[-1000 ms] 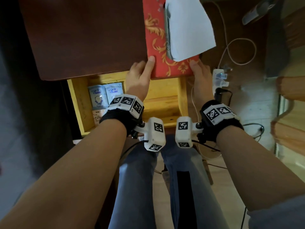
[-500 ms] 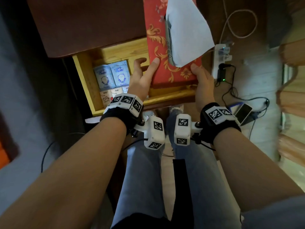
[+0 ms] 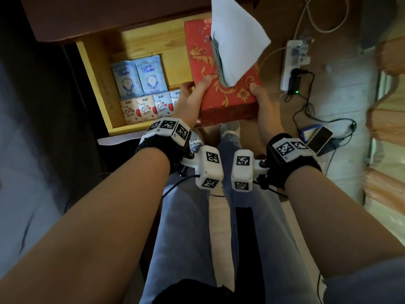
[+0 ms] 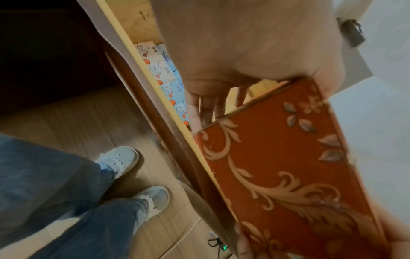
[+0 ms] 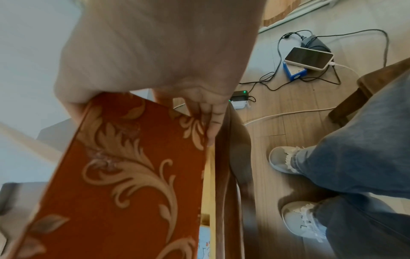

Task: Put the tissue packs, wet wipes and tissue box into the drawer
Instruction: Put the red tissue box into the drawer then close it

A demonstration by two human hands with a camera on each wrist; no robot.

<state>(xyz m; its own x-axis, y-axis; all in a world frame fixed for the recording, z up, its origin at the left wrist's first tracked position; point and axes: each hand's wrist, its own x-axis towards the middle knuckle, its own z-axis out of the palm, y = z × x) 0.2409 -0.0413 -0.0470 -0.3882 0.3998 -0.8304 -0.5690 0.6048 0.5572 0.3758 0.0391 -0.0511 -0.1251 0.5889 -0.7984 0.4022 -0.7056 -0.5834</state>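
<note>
Compared with the frame half a second earlier, the tissue box (image 3: 221,84) sits lower and nearer the person, its near end now over the front edge of the drawer (image 3: 96,84), and more of the drawer floor shows; the grip on the box is unchanged.

Left of the left hand (image 3: 188,102), inside the drawer, two blue wet wipes (image 3: 140,77) lie side by side toward the back. Nearer the front, a row of small tissue packs (image 3: 146,108) runs up to the left hand, the last one partly hidden behind it.

The left hand holds the box's left near corner, thumb on the top face and fingers (image 4: 208,108) underneath, as the left wrist view shows.

The box is between the two hands, held above the right part of the drawer and not resting in it. Its long axis runs away from the person, the far end leaning slightly left. The top face is up, with a white tissue (image 3: 236,40) standing out of the slot.

The right hand (image 3: 263,102) holds the right near corner, thumb on top and fingers (image 5: 213,122) along the underside edge.

Right of the right hand, on the floor, are a power strip (image 3: 291,62) and a phone (image 3: 320,139).
</note>
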